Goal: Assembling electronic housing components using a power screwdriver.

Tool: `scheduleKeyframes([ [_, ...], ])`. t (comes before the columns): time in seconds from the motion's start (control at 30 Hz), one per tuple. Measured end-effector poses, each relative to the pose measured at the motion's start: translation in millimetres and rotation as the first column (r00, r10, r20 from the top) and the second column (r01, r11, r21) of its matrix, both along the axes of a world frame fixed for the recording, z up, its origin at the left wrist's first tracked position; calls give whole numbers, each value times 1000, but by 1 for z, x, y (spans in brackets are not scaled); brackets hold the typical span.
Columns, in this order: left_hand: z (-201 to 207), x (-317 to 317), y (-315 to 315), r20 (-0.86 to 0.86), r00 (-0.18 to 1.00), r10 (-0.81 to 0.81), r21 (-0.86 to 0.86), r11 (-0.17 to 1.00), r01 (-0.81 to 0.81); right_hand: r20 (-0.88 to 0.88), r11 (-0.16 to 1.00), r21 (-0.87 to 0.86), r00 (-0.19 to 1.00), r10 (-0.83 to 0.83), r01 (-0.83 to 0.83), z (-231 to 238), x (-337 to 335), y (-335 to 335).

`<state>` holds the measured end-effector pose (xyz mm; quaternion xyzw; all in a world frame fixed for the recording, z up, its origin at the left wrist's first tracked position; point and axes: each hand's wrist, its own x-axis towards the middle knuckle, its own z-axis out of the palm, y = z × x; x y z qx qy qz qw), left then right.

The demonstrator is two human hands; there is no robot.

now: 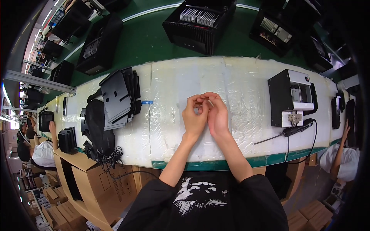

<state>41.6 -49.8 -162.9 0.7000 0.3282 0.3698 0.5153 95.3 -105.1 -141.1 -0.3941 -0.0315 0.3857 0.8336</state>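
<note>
My left hand and my right hand rest together over the middle of the white, plastic-covered workbench. The left fingers curl toward the thumb, leaving a small gap in which nothing shows. My right hand leans against the left with its fingers bent over, and the fingertips of both meet at the top. I see no object in either hand. The closest things lie well apart: a stack of black flat panels at left, and a black and white screw feeder at right.
Beside the feeder lies a corded electric screwdriver with a long bit. A black bag-like thing and coiled cables sit by the panels. Beyond the bench, black finned housings stand on a green conveyor. Cardboard boxes stand below; people work at both sides.
</note>
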Motion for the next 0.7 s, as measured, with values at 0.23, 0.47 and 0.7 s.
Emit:
scheduleKeyframes([
  [0.23, -13, 0, 12, 31, 1000, -3, 32, 999, 2, 4, 981, 133, 989, 145, -144, -33, 19, 5],
  [0.47, -17, -4, 15, 48, 998, -37, -99, 994, 42, 49, 985, 87, 988, 145, -149, -36, 16, 8],
  [0.7, -20, -5, 16, 53, 997, -51, -113, 992, 56, 47, 984, 106, 990, 136, -140, -35, 15, 8],
])
